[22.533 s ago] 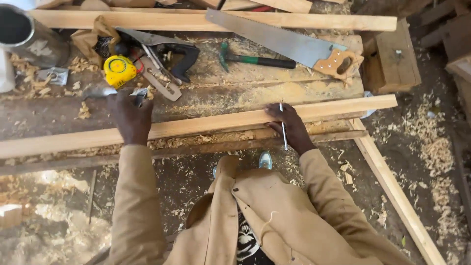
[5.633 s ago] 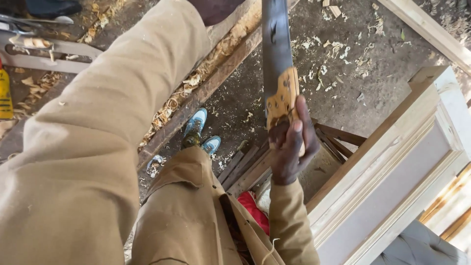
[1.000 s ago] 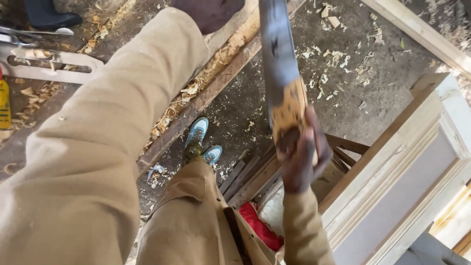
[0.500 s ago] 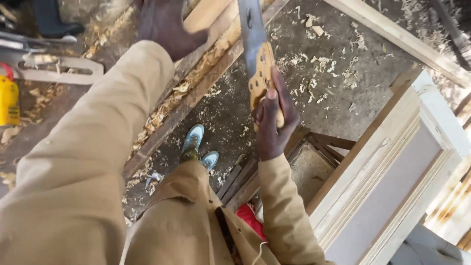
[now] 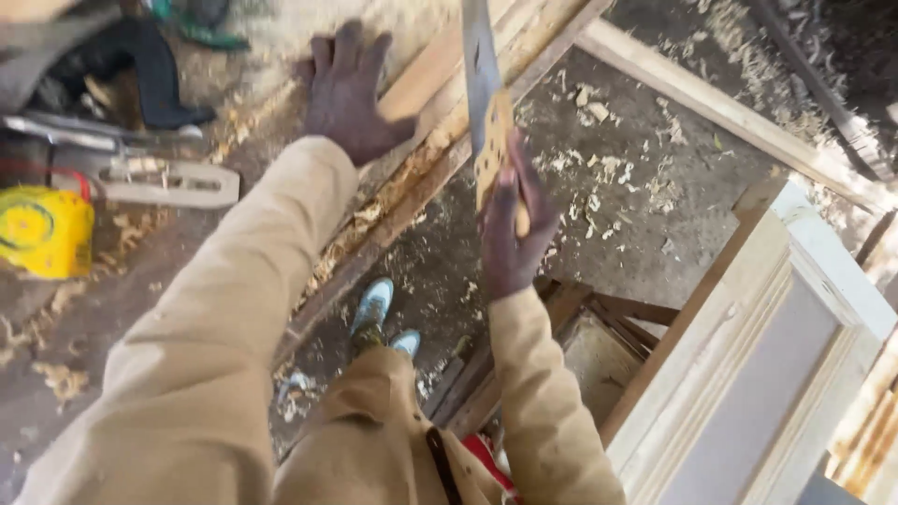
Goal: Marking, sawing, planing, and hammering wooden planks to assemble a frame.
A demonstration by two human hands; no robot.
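The right hand (image 5: 513, 234) is closed around the wooden handle of a handsaw (image 5: 486, 112), fingers wrapped tight, with the steel blade running up and away from the grip toward the top edge of the view, where it meets the long wooden strip (image 5: 440, 112) lying along the edge of the workbench (image 5: 140, 271). The left hand (image 5: 351, 93) lies flat with its fingers spread wide, palm down on the bench top and touching the strip just to the left of the blade. Both arms are in tan sleeves. Further left on the bench sit a yellow tape measure (image 5: 42, 229), a pale flat tool body (image 5: 159, 182) and a dark curved tool (image 5: 150, 79), all dusted with wood shavings. Below the bench edge the dirt floor (image 5: 636, 159) is scattered with chips, and the person's light blue shoes (image 5: 379, 313) show between the arms. A bare timber length (image 5: 711, 108) crosses the floor beyond the saw, and a pale panelled wooden frame (image 5: 776, 355) stands at the right, well apart from the hands.
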